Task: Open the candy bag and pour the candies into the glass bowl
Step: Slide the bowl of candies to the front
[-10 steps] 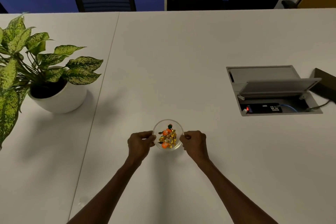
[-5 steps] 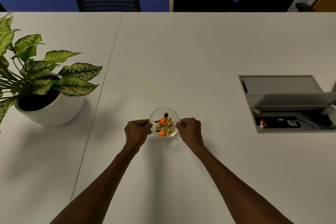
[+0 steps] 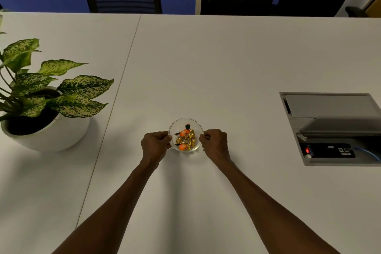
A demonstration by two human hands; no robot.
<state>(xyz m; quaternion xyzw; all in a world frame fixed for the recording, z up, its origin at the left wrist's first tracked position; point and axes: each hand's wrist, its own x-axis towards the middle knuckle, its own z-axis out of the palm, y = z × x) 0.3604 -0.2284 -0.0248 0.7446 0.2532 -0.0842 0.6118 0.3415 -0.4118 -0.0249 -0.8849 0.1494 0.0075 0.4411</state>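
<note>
While the white worktop [image 3: 206,68] fills most of the frame, your potted plant [image 3: 43,105] sits at the left edge and an open cable hatch [image 3: 329,130] at the right. Just below centre, your left hand [image 3: 155,145] and right hand [image 3: 214,143] flank the glass bowl [image 3: 185,121], fingers curled closed on its rim at either side. Orange and gold wrapped candies [image 3: 185,139] lie inside the bowl.
</note>
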